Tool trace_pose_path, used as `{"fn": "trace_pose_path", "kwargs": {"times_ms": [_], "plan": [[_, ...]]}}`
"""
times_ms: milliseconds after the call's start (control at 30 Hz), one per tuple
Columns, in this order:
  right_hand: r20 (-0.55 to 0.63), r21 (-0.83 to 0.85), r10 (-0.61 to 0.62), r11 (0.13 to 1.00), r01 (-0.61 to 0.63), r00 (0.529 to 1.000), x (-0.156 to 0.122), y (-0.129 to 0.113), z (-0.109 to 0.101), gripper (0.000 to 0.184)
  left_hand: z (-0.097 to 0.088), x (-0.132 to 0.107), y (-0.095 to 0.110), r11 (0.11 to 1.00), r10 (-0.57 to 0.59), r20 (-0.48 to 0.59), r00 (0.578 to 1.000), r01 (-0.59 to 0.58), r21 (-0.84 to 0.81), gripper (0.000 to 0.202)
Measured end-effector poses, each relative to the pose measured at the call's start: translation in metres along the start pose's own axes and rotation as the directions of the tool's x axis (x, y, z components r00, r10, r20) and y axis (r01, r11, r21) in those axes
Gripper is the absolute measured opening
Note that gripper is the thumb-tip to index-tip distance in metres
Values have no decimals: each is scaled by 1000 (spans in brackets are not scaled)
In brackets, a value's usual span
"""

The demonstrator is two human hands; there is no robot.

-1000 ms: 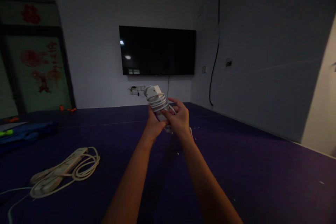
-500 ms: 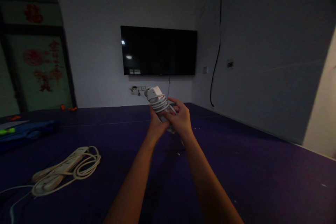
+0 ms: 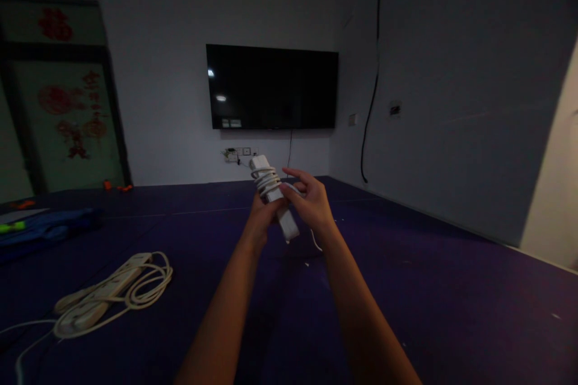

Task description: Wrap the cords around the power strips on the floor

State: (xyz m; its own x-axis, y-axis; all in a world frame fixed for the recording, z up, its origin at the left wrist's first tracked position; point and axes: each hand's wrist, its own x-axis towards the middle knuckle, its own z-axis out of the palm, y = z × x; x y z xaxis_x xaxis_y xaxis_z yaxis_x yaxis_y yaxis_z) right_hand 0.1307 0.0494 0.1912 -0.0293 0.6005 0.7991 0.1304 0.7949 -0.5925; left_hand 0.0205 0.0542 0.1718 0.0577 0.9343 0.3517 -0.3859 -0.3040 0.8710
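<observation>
A white power strip (image 3: pixel 288 224) is held up in front of me, tilted, its upper end leaning left. Several turns of its white cord (image 3: pixel 267 181) wrap around the upper half. My left hand (image 3: pixel 261 219) grips the strip from below and the left, thumb across it. At the strip's right side, my right hand (image 3: pixel 312 200) pinches the cord between thumb and fingers, with the index finger stretched out. A loose length of cord hangs below the right hand. How the left fingers lie behind the strip is hidden.
Another power strip (image 3: pixel 120 280) lies on the purple floor mat (image 3: pixel 189 313) at left, its cord looped over it. Farther left is a blue cloth-like item (image 3: pixel 54 225). Small orange things (image 3: pixel 125 188) lie near the door. A television (image 3: pixel 273 87) hangs on the far wall.
The held power strip has turned and slipped lower between my hands, so more of its lower end shows. My right hand has shifted its fingers on the cord.
</observation>
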Motion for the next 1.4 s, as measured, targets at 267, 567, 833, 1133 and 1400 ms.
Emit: {"fn": "trace_pose_path", "kwargs": {"times_ms": [267, 567, 833, 1133, 1400], "plan": [[-76, 27, -1, 1000, 3, 997, 5, 3, -19, 43, -8, -6, 11, 999, -17, -14, 1000, 18, 38, 38], [-164, -89, 93, 990, -109, 982, 10, 29, -41, 42, -15, -18, 36, 966, -60, 140, 988, 93, -240, 46], [-20, -225, 211, 951, -210, 977, 9, 47, -37, 27, -21, -21, 40, 933, -32, 323, 946, 144, -331, 56], [71, -374, -44, 925, 68, 997, 5, 23, -6, 28, -17, -22, 37, 958, -31, 393, 919, 139, -249, 59], [253, 100, 93, 988, -122, 963, -2, 2, 5, 45, -21, -13, 27, 950, 7, 489, 872, 147, -276, 53]]}}
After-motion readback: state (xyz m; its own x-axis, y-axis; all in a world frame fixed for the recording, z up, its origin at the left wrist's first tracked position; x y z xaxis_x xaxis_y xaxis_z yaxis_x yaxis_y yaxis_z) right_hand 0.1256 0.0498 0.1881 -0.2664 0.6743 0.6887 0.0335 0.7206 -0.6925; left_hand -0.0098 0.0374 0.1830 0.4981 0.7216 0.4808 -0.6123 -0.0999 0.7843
